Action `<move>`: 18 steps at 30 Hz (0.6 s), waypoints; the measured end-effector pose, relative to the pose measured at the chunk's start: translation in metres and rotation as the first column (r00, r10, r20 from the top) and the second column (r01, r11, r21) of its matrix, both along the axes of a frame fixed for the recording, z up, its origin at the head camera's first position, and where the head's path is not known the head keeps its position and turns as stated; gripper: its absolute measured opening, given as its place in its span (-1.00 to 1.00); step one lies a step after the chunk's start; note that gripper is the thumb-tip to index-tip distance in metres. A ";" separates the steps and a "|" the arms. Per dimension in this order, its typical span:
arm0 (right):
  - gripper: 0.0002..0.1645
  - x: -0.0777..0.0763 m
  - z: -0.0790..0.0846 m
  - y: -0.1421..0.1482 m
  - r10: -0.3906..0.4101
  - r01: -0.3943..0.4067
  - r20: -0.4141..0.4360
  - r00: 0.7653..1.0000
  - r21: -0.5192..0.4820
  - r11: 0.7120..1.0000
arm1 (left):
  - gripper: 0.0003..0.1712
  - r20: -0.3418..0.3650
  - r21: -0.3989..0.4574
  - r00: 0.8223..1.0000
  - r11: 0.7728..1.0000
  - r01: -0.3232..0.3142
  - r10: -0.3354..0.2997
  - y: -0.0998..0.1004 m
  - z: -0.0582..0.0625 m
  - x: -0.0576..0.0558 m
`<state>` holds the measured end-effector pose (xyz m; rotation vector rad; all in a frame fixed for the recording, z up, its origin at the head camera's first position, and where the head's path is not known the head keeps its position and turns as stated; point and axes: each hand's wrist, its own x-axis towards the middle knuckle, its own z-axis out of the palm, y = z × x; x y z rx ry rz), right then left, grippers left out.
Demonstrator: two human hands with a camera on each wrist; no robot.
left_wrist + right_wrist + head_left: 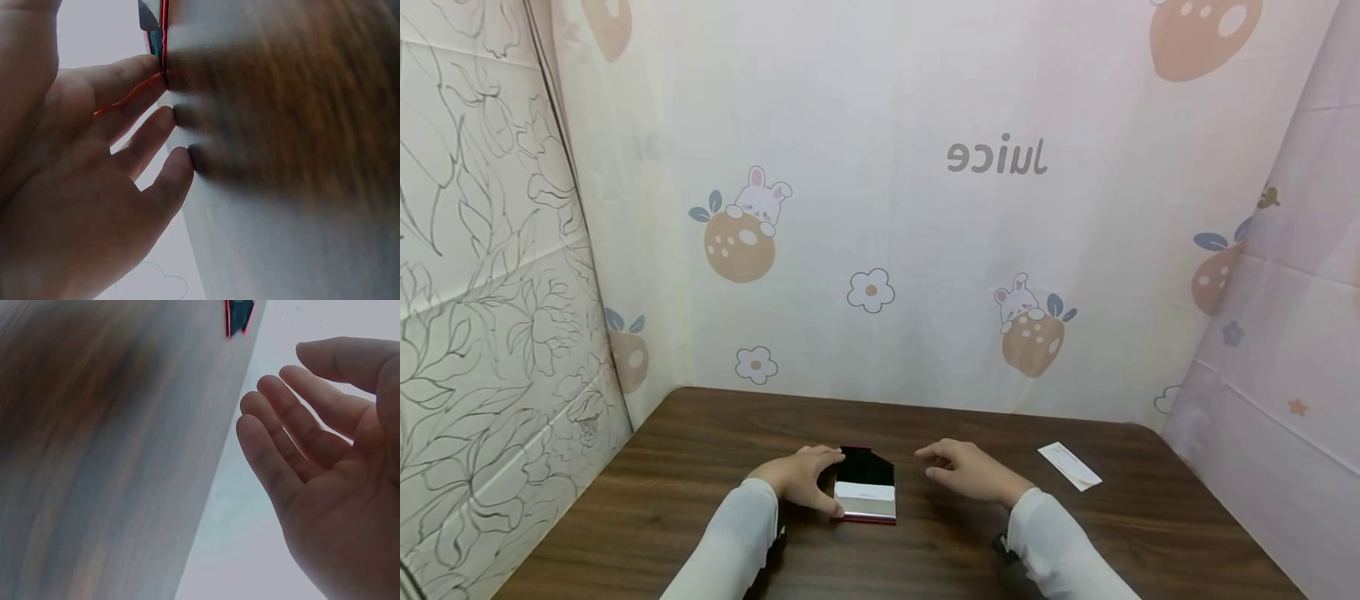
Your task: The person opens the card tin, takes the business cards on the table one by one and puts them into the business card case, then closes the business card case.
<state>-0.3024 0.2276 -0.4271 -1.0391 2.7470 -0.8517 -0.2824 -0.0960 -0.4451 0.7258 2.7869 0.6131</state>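
A business card holder (866, 506) lies opened out on the table, with a black inner side, a silver lower part and red edges. White cards (867, 492) sit across its middle. At its left edge is my left hand (801, 477), thumb by the near corner and fingertips by the far one. The left wrist view shows those fingers extended, touching the holder's edge (164, 44) and the tabletop. To the right of the holder, apart from it, my right hand (967, 471) hovers with loosely bent fingers and holds nothing. Its palm (350, 506) shows in the right wrist view.
A single white card (1070, 465) lies on the dark wooden table (700, 433), right of my right hand. Printed curtains hang behind the table and along both sides.
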 end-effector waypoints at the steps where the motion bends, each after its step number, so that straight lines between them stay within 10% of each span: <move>1: -0.62 -0.001 0.001 0.005 -0.009 0.009 -0.003 1.000 0.001 1.000 | 0.07 0.001 0.000 1.000 1.000 -0.001 0.001 0.000 0.000 0.000; 18: -0.43 -0.002 0.004 0.105 -0.335 0.349 -0.156 0.929 0.068 0.935 | 0.05 -0.006 -0.007 1.000 1.000 -0.003 0.003 -0.001 0.000 -0.001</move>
